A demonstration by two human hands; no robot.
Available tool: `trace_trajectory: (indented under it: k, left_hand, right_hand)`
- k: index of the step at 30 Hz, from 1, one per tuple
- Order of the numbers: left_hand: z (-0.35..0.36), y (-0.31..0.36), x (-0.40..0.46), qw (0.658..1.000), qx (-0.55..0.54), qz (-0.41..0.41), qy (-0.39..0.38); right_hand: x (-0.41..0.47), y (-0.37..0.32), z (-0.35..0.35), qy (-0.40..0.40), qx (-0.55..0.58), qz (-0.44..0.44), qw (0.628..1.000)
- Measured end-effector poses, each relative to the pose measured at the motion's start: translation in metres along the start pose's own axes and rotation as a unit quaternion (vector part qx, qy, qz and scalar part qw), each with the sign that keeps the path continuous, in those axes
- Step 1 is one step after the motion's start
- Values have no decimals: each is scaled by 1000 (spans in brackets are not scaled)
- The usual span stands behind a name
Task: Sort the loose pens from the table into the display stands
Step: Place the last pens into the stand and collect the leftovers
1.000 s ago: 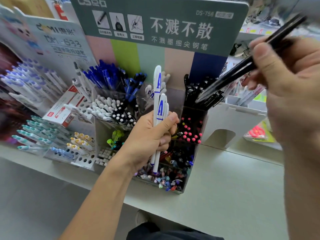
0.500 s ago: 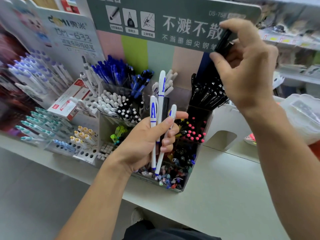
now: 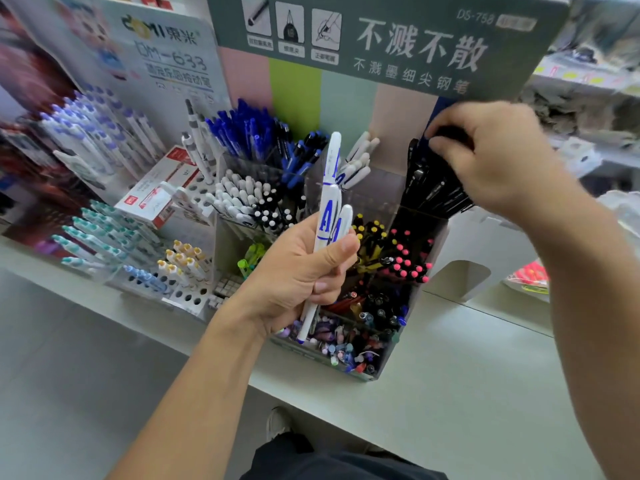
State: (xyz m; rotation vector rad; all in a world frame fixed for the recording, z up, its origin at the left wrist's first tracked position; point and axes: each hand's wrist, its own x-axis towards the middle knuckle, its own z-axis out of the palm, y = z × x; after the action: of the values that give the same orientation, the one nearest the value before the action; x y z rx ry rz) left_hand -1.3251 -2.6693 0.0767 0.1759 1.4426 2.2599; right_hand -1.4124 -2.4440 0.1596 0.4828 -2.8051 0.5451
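Table [image 3: 467,393]: a pale grey-green counter that runs across the view and carries the pen displays.
Display stand [image 3: 391,362]: a clear, stepped box of compartments under a green header card [image 3: 398,39] printed with white Chinese characters, with pastel stripes behind the back row.
Side rack [image 3: 194,299]: a white perforated rack just left of the stand, holding teal-capped and yellow-capped pens pushed into its holes; a red and white carton [image 3: 156,195] lies on it.
Right hand [image 3: 491,157]: raised at the stand's back right compartment, fingers curled down over the tops of the black pens [image 3: 433,192]. Whether it pinches one of them or only presses on the bunch cannot be told.
Black pens: packed in that back right compartment, long axes leaning up and to the left, upper ends under the right hand.
Left hand [image 3: 301,271]: in front of the stand's middle, thumb across and fingers wrapped round a small bundle of white pens [image 3: 329,216].
White pens: blue lettering on white barrels, long axes close to vertical and tipped slightly right at the top; rounded caps point up, the thin blue-tipped end of one points down below the palm, over the front compartment.
Blue pens [image 3: 249,133]: back left compartment, fanned up and to the left.
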Motion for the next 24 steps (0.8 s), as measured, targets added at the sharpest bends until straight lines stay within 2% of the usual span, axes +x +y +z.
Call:
trace_trajectory:
  k: [2,5,7,9,10,11,13,14,16,18,19,22,24]
  left_hand:
    - [2,2,-1,1000,-9,4,-13]
    - [6,5,-1,999,-14,-6,-29]
    - [8,8,-2,996,-57,-30,-56]
    - [8,11,-2,987,-127,-56,-83]
    - [7,11,-2,983,-146,-64,-92]
    - [8,11,-2,982,-149,-68,-98]
    - [8,12,-2,986,-115,-65,-101]
    - [10,13,-1,989,-89,-60,-101]
    - [14,14,-2,993,-46,-54,-97]
    - [16,13,-3,996,-36,-34,-78]
    - [16,12,-2,998,-29,-17,-57]
    - [11,5,4,998,48,3,51]
    - [10,1,7,992,72,-9,100]
  right_hand:
    - [-4,-2,10,-17,-55,-24,998]
    - [-16,-4,18,-26,-100,-11,995]
    - [-24,-11,15,32,-98,-12,995]
    - [-30,-29,2,95,-19,-9,995]
    - [-32,-39,-4,74,47,-7,996]
    - [-34,-48,-7,13,122,1,992]
    - [-36,-60,-4,-119,245,41,961]
    - [-35,-61,0,-145,287,59,945]
    - [-35,-62,5,-146,344,83,924]
    - [-37,-54,0,-103,370,96,918]
    - [-38,-48,-8,-56,370,88,923]
    - [-36,-18,-41,169,317,39,933]
    - [-32,-2,-54,253,245,31,935]
